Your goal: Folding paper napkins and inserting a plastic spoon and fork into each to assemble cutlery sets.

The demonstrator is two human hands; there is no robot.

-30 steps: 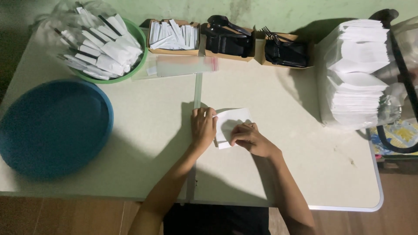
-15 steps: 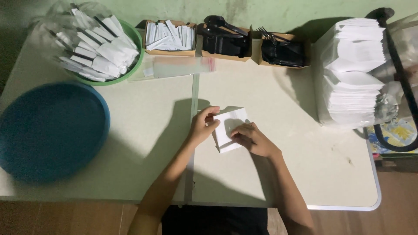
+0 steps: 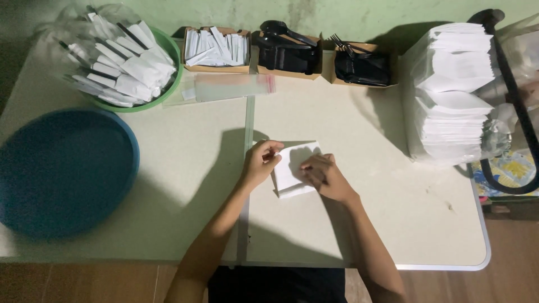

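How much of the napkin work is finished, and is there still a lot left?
Done: a green bowl holds many wrapped packs. In hand: the left hand and right hand both press on one white napkin on the table. Left: a tall stack of napkins, boxes of black spoons and forks, and clear sleeves.

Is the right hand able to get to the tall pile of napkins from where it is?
Probably yes: the right hand rests on a napkin, and only bare table lies between it and the napkin pile.
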